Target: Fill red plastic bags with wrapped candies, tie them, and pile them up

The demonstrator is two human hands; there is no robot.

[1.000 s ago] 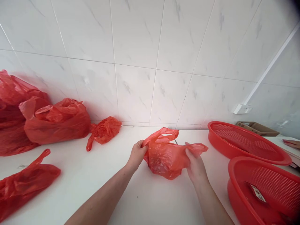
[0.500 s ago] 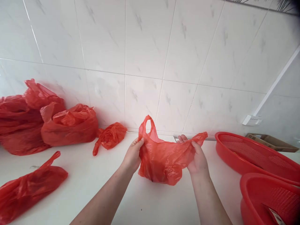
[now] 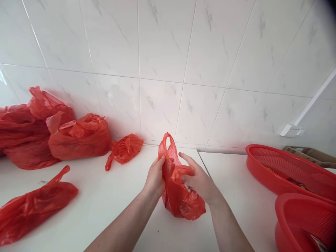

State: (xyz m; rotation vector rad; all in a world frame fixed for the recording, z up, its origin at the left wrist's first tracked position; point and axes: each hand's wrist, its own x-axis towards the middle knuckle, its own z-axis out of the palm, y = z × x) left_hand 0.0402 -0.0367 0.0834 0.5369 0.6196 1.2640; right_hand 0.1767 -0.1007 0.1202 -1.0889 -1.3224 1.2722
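A thin red plastic bag is held up between my hands, above the white table, with one loop handle standing upright at its top. My left hand pinches the bag's left side just below that handle. On the other side, my right hand grips a bunched part of the bag between thumb and fingers, its index finger pointing up and away. The lower part of the bag bulges; what is inside cannot be made out.
Several filled red bags stand at the left by the tiled wall, with a small crumpled one beside them. Another red bag lies nearer. Red plastic baskets stand at the right, before a cardboard box.
My right hand has moved left toward my left hand, gathering the bag's right side inward. The bag, stretched wide before, is now narrower.
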